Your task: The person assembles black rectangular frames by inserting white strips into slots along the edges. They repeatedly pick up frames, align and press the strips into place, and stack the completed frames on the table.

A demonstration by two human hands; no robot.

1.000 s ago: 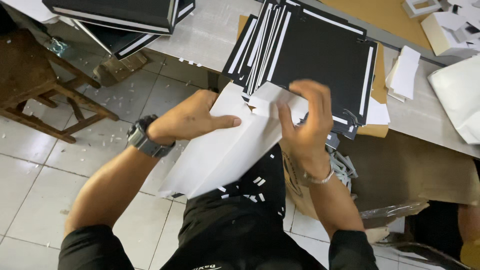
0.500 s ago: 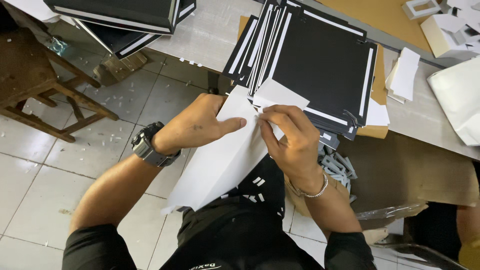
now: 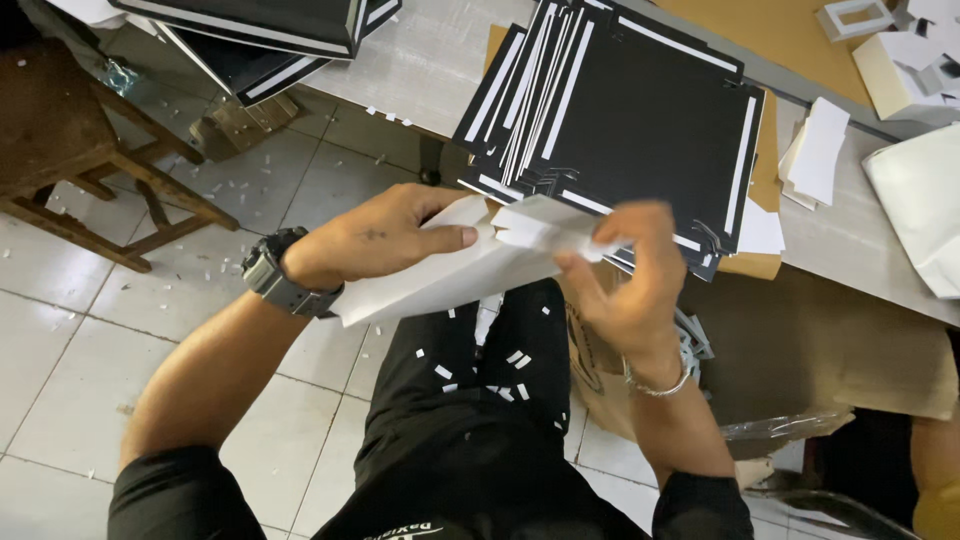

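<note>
- Flat white folded card sheet (image 3: 440,280) held between both hands, above lap, near the desk (image 3: 420,70) edge.
- Long axis runs left-near to right-far.
- Left hand (image 3: 375,240) lies on top, fingers flat; right hand (image 3: 630,285) pinches the far-right flap, blurred.

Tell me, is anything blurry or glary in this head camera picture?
Head view: the right hand is smeared by motion blur; the left hand and its black wristwatch look sharp; the folded white paper sheet is bright, nearly washed out; soft even light, no hard shadows on the pale tiled floor.
</note>
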